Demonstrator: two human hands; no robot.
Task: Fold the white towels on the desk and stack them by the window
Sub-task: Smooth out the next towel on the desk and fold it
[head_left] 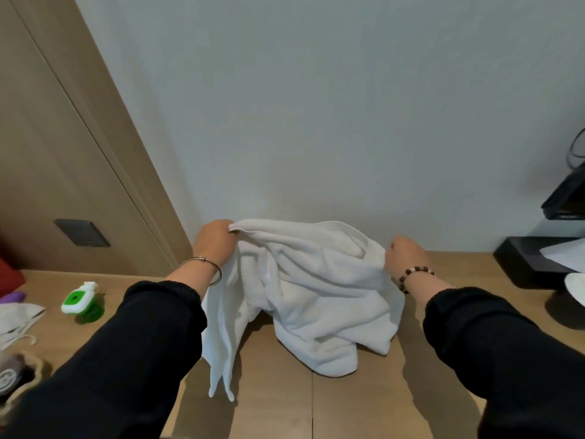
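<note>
1. From the head view, a person stands at a wooden counter (348,403) that runs up to a pale wall (316,106).
2. The left hand (215,240) is held up close to the wall. Its fingers (230,229) pinch the top edge of the white towel (316,296).
3. The right hand (403,256) is up too, a bit lower and nearer the person. Its fingers are curled tight round another bit of the same towel.
4. The towel hangs between the two hands, all bunched up. Its top edge sags a little from one hand to the other. The bottom part sits in a soft heap on the counter, near the wall.
5. One long end drops straight down under the left hand. I cannot tell if its tips touch the counter.
6. There is a silver bangle (202,264) on the left wrist and a bead bracelet (414,275) on the right wrist. Both arms wear black sleeves (142,343).
7. On the left of the counter lies a small green and white thing (79,301), well apart from the towel. Further left are a purple thing (12,296) and a white cloth (19,315).
8. Behind them stands a tan wooden panel (47,153) with a dark plate (81,232) on it.
9. At the far right, a black box (525,264) sits on the counter with white paper (566,255) on top.
</note>
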